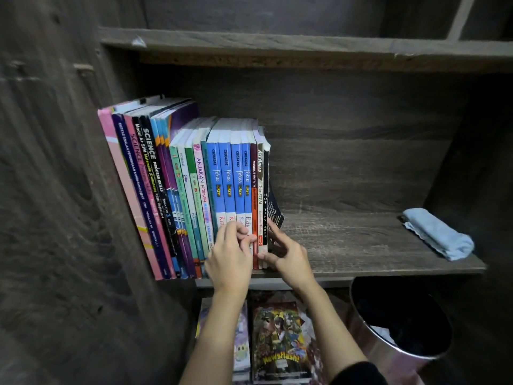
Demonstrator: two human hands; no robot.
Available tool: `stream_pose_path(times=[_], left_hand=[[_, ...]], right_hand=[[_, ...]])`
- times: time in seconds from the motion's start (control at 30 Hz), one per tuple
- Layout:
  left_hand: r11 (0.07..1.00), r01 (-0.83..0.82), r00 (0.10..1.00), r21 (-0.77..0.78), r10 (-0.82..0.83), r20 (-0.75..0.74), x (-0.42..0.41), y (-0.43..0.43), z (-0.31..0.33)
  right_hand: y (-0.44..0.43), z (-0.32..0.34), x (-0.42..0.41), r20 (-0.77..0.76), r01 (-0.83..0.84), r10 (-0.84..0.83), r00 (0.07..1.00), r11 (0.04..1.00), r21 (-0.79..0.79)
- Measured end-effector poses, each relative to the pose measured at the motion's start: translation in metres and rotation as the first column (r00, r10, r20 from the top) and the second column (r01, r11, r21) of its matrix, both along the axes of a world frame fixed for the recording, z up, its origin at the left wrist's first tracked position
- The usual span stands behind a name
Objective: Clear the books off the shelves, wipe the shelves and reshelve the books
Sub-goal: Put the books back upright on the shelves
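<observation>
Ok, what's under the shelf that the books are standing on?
A comic and a pale booklet lie flat there, with a round bin to their right. The left arm covers part of the booklet; the shelf hides anything further back.

Shelf: dark wood-grain board, matt, with pale scuffs across the top face. Upper shelf: same finish; its front underside shows raw, rough chipboard. Books: paper, with smooth, glossy spines and uncoated page edges. Cloth: soft, pale blue fabric, matt. Bin: polished metal wall, reflective. Comic: glossy paper cover.
</observation>
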State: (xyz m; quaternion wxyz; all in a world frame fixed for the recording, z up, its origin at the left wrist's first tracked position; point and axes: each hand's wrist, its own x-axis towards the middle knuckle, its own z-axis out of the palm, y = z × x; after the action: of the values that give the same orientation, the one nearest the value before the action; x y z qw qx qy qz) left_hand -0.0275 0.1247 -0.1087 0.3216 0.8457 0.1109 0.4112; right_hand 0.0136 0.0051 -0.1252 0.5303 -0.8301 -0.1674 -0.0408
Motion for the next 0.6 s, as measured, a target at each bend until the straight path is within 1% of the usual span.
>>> stream_pose_path(times=[0.13,0.23,0.3,0.4,0.5,0.6], left_hand=[[0.999,0.030,0.999,-0.019,-0.031,-0.016,0.001,-0.001,0.000],[0.999,0.043,0.999,-0.025,-0.043,0.005,0.002,-0.003,-0.001],[0.997,0.070,0.997,-0.041,-0.070,0.023,0.003,-0.003,-0.004],[0.991,0.120,0.992,-0.057,-0.118,0.035,0.004,-0.001,-0.007],[0.991,0.130,0.990,-0.031,-0.128,0.053,0.006,0.002,-0.009],[0.991,0.129,0.990,-0.027,-0.128,0.055,0.007,0.002,-0.011]], right_hand=[[0.002,-0.003,0.002,0.006,0.034,-0.033,0.999,0.999,-0.041],[0.005,-0.006,0.000,0.035,0.049,-0.046,0.998,0.995,-0.086],[0.005,-0.008,-0.001,0.004,0.044,-0.044,0.999,0.998,-0.048],[-0.002,-0.013,0.007,-0.086,-0.001,0.004,0.996,0.999,0.032],[-0.005,-0.016,0.009,-0.099,-0.014,0.018,0.995,0.999,0.039],[-0.004,-0.019,0.010,-0.100,0.030,-0.026,0.995,0.999,0.037]])
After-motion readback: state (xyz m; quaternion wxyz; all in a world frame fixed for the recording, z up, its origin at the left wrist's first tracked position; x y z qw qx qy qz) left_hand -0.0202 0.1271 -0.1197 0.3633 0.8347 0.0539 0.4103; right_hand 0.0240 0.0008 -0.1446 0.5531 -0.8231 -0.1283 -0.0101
